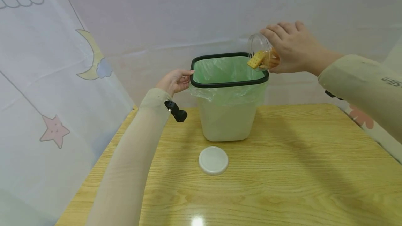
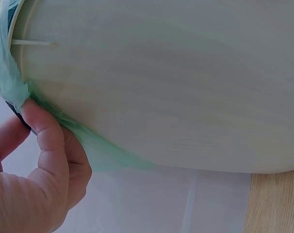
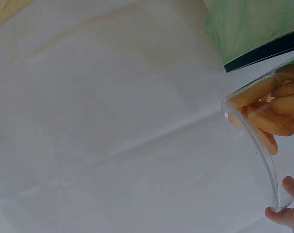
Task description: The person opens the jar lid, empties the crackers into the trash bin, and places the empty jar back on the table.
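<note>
A pale trash can (image 1: 228, 123) with a black rim (image 1: 229, 85) stands on the table, lined with a thin green bag (image 1: 213, 70). At its left side my left hand (image 1: 177, 80) pinches the rim and the bag's folded edge; the left wrist view shows the thumb and fingers (image 2: 47, 131) there. My right hand (image 1: 295, 48) grips a clear jar (image 1: 255, 41), tilted with its mouth toward the can's right side. Yellow crackers (image 1: 257, 59) lie inside the jar, one near the mouth. More pieces (image 3: 273, 119) show through its wall in the right wrist view.
A round white lid (image 1: 213, 160) lies on the wooden table (image 1: 298, 149) in front of the can. Behind the table hangs a pale cloth (image 1: 157, 20) printed with a moon and a star. Each sleeve carries a black device near the wrist.
</note>
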Motion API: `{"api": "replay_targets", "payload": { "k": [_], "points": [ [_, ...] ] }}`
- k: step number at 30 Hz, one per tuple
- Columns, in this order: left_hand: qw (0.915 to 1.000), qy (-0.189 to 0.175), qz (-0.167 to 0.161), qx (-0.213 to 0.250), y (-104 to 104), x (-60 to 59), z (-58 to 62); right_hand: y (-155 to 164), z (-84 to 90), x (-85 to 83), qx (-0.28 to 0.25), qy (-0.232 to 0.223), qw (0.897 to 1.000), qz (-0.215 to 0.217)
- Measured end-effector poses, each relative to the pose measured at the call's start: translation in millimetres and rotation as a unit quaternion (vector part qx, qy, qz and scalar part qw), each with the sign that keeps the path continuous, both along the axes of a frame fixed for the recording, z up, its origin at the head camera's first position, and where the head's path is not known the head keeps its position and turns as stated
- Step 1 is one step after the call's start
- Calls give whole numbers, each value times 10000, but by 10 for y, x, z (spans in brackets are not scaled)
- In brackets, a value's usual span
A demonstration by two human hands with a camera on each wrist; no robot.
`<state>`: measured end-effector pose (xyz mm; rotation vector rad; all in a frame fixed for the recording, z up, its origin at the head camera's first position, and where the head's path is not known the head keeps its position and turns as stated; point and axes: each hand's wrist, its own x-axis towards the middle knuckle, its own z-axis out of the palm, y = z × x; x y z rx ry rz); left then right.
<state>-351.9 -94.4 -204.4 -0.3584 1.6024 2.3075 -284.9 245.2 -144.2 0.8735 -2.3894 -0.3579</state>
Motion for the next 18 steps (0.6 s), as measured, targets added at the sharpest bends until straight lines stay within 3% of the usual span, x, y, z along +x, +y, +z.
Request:
{"api": "replay_targets", "payload": {
  "k": [18],
  "points": [
    [10000, 17, 17, 14, 5, 0, -8, 6, 7, 14, 508, 198, 9985, -57]
  ]
}}
